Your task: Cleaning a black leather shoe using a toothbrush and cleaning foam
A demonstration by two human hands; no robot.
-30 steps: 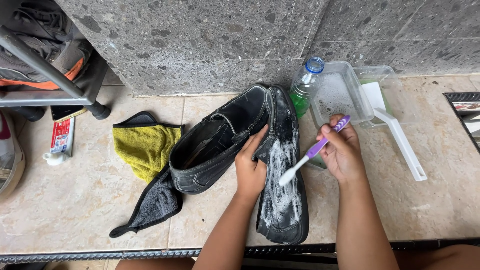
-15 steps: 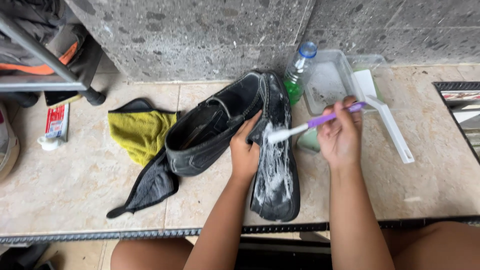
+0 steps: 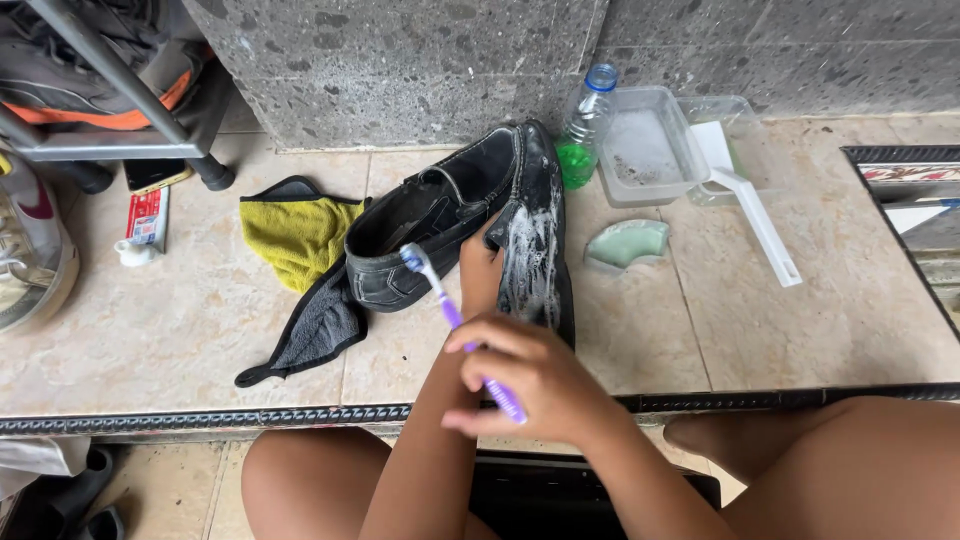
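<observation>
- Black leather shoe lies on its side, centre of frame, on beige tile floor; sole edge faces right, coated w/ white soap foam.
- L hand grips shoe at mid-sole, just left of the foam; fingers curled over the edge, pressed together, partly hidden behind the R hand.
- R hand, lower centre, holds purple toothbrush; fingers closed round the handle in a pinch, thumb side hidden. Bristle head points up-left, near the heel opening; can't tell if touching.
- Handling (est.): shoe fairly light, upper pliable, sole stiff. Foamy side likely slippery, so best hold = dry upper or heel rim, not the soaped strip.
- Brush light and rigid; a wet handle may slip.
- Around: yellow cloth over dark grey cloth, left of shoe, touching it; bottle w/ green liquid and clear tub upper right; green soap piece right of shoe; white scraper against the tub.
</observation>
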